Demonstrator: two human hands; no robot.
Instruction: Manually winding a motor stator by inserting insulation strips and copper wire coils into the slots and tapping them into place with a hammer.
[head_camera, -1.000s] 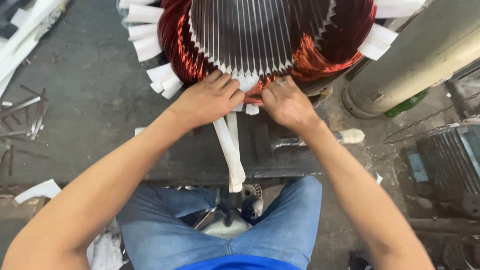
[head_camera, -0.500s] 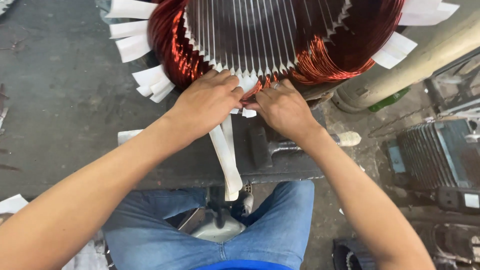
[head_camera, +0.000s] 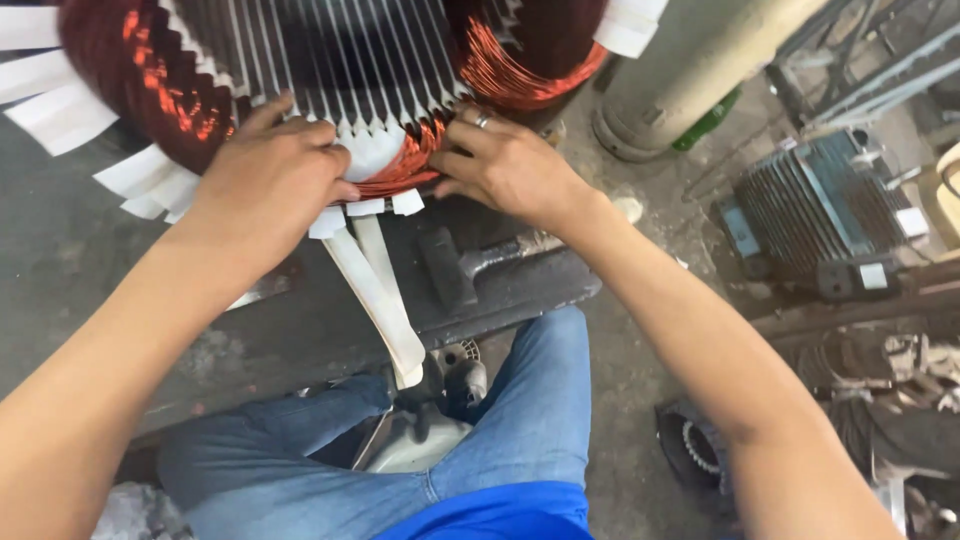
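Closest to the camera, a person in blue jeans (head_camera: 520, 420) and a blue top sits low over a dark steel work plate (head_camera: 520, 290), knees apart so that both bare arms can reach forward to the job. Between the knees, long white strips of insulating paper (head_camera: 375, 300) trail down from the work, their free ends hanging towards the lap, likely left long so they can be pulled or trimmed. On the plate, just beside the strips and under the right forearm, lies a hammer (head_camera: 470, 265), head towards the worker, within easy reach. Beyond it, both hands meet at the lower rim of a large motor stator (head_camera: 330, 60), whose slotted steel core faces the camera. Its copper winding (head_camera: 400, 165) bulges out in glossy orange-red loops. The left hand (head_camera: 265, 175) lies palm-down with fingers curled over a white paper wedge at the slot mouths, pressing rather than gripping; the right hand (head_camera: 505, 165), a ring on one finger, bears on the copper coil with fingertips bent, seemingly steadying the wires (whether either hand pinches anything underneath cannot be told). White paper tabs (head_camera: 70, 110) fan out round the coil's outer edge, separating its groups. Farther right, on the grimy floor, stand a pale cylindrical column (head_camera: 700, 60) and a blue finned motor housing (head_camera: 810, 210).
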